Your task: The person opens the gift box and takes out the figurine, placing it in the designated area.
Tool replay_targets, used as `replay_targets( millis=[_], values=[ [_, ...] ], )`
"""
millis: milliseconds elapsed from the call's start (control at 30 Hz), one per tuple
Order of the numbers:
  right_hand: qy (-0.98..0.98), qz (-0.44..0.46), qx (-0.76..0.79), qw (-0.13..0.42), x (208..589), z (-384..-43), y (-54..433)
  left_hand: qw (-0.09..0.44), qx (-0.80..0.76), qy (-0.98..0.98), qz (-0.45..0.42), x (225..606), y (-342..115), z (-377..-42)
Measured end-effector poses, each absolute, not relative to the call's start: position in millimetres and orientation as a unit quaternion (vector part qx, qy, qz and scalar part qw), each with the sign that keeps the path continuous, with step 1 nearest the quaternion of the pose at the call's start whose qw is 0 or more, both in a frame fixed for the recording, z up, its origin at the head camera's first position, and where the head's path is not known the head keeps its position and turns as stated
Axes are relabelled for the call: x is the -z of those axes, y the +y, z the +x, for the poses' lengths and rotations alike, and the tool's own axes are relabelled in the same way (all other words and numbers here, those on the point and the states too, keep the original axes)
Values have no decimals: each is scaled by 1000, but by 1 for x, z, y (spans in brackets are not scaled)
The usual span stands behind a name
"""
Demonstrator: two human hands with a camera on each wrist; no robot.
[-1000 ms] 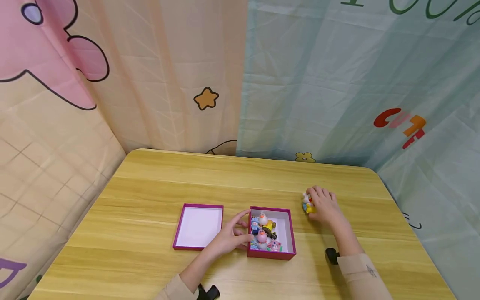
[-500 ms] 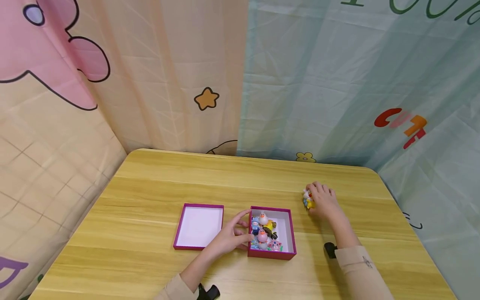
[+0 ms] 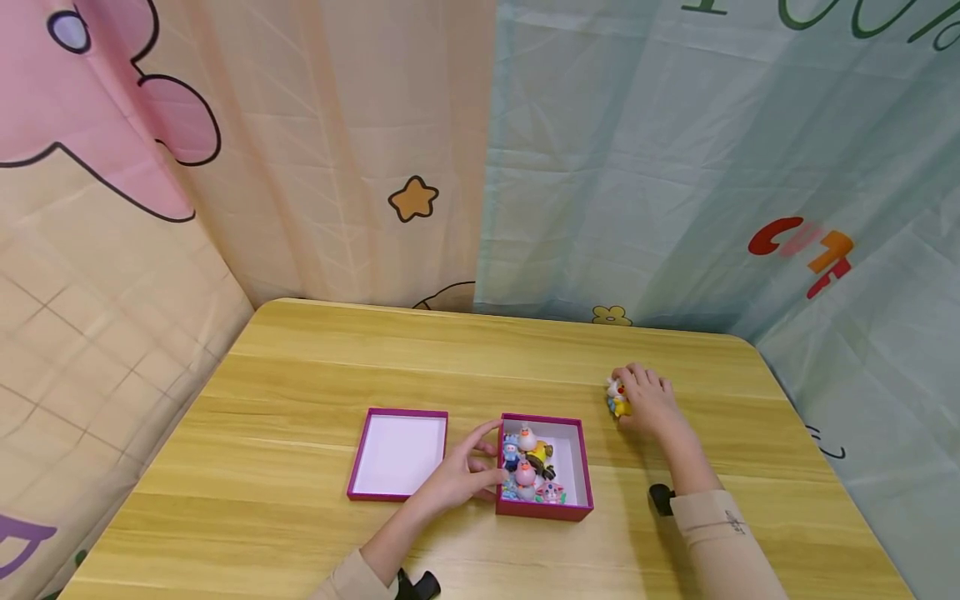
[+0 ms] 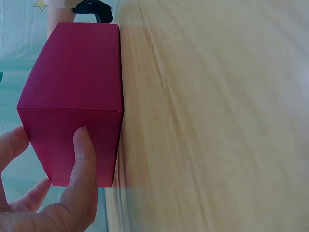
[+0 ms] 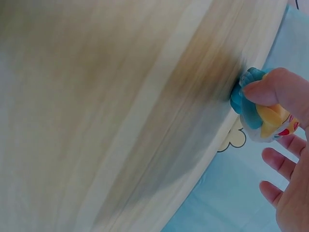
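My left hand (image 3: 455,477) rests at the left side of a small magenta box (image 3: 542,514). In the left wrist view the thumb (image 4: 84,159) lies against the box's outer wall, with other fingertips at its edge. Inside the white-lined box, several small toy figurines (image 3: 525,472) crowd toward the left: pink, white, blue and yellow ones. Farther back on the right, my right hand (image 3: 649,403) pinches another toy figurine (image 3: 617,400), white, yellow and blue with a red spot. The right wrist view shows the thumb across its blue part (image 5: 251,113), the other fingers partly spread.
Left of the box lies its lid (image 3: 397,454), inner white side up, with a magenta rim. All of this stands on a wood-grain table (image 3: 300,375). Printed curtains (image 3: 600,150) hang behind the table and along its sides.
The right hand and its figurine have shifted slightly away from the person since a second ago, then held nearly still. The left hand, box and lid stay in place.
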State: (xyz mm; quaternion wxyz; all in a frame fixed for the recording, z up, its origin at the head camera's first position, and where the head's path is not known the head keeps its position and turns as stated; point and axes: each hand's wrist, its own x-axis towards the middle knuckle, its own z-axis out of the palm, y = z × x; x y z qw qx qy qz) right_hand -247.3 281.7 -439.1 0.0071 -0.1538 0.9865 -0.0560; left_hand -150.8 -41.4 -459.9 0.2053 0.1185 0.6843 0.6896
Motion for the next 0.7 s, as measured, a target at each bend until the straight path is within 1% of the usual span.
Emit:
replay_targets(
  millis=[500, 700],
  values=[
    [986, -153, 60, 8, 441, -247, 283, 202, -690, 685, 120, 460, -42, -150],
    [987, -150, 58, 10, 435, -242, 281, 204, -692, 682, 120, 459, -42, -150]
  ],
)
